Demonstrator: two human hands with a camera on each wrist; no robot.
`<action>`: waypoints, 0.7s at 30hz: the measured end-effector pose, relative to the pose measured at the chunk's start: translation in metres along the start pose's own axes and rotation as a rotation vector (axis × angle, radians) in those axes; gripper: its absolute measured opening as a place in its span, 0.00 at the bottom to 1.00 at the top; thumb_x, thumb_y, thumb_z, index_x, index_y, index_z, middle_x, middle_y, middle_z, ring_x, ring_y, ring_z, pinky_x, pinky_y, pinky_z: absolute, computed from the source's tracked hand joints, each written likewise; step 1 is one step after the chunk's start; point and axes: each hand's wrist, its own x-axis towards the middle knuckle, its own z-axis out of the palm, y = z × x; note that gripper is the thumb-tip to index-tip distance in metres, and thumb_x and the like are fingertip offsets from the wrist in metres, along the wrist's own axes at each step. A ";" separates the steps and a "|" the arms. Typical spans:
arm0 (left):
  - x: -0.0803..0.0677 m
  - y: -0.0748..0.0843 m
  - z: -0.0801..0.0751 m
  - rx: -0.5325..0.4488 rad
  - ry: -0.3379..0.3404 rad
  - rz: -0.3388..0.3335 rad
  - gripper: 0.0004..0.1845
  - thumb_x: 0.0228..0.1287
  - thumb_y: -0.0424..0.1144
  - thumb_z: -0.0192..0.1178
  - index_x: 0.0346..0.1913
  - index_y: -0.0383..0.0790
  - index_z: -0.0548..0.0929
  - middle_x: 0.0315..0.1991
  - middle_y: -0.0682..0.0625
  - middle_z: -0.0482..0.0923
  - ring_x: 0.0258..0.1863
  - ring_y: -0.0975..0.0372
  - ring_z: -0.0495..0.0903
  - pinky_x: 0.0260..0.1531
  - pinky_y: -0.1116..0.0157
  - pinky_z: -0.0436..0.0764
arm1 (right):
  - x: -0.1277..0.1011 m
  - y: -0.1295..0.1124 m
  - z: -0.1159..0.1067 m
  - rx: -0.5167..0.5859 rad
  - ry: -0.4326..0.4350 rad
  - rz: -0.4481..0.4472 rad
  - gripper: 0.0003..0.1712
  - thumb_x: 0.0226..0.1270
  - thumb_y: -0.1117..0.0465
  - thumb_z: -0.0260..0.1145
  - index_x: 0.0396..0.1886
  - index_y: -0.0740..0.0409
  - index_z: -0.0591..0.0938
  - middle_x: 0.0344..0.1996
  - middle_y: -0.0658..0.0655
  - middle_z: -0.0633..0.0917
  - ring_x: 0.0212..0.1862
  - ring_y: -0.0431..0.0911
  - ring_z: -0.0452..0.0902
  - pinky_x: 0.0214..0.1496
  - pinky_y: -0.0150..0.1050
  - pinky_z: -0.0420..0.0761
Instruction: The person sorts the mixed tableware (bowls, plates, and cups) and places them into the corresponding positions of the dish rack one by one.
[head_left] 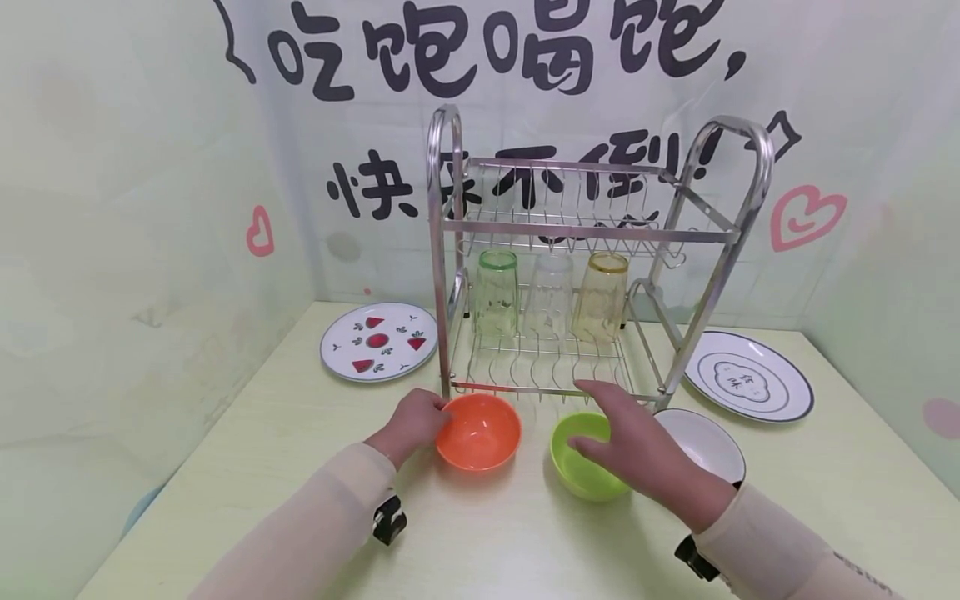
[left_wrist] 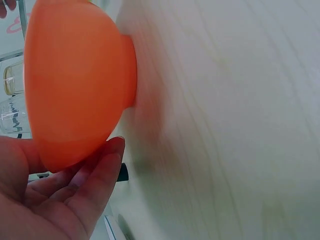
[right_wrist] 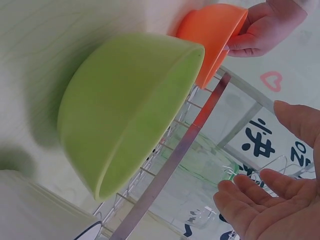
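An orange bowl (head_left: 480,437) is in front of the rack, its left rim pinched between the thumb and fingers of my left hand (head_left: 415,425). In the left wrist view, the thumb lies at the rim and the fingers bear on the outer wall of the bowl (left_wrist: 75,85). A green bowl (head_left: 581,467) rests on the table right of the orange one. Over it hovers my right hand (head_left: 637,442), fingers extended and thumb apart, holding nothing. The right wrist view shows a gap between this hand (right_wrist: 280,195) and the green bowl (right_wrist: 125,100).
A two-tier metal dish rack (head_left: 585,233) stands behind the bowls. Upside-down green (head_left: 497,296), clear (head_left: 550,300) and amber glasses (head_left: 602,300) are on its lower tier. A fruit-patterned plate (head_left: 390,329) lies left; a lettered plate (head_left: 772,367) and white bowl (head_left: 705,437) are right.
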 end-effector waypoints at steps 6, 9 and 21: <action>-0.002 0.001 0.000 0.004 0.010 -0.003 0.10 0.64 0.29 0.53 0.33 0.29 0.85 0.20 0.49 0.71 0.23 0.60 0.69 0.21 0.71 0.68 | -0.002 -0.002 0.002 -0.014 0.012 -0.025 0.38 0.57 0.61 0.73 0.66 0.66 0.69 0.63 0.66 0.73 0.65 0.63 0.66 0.65 0.58 0.66; -0.003 0.001 0.000 0.014 0.019 -0.001 0.10 0.63 0.29 0.53 0.31 0.30 0.85 0.18 0.50 0.69 0.22 0.60 0.68 0.21 0.71 0.66 | -0.002 -0.002 0.003 -0.025 0.021 -0.034 0.37 0.57 0.62 0.73 0.65 0.68 0.69 0.62 0.67 0.73 0.65 0.62 0.66 0.65 0.57 0.67; -0.009 0.006 -0.004 0.010 0.044 0.025 0.11 0.61 0.29 0.54 0.24 0.32 0.83 0.14 0.52 0.65 0.20 0.61 0.66 0.20 0.71 0.65 | -0.002 -0.007 0.008 -0.030 0.016 -0.067 0.35 0.57 0.64 0.72 0.64 0.68 0.71 0.60 0.65 0.76 0.64 0.60 0.69 0.64 0.55 0.70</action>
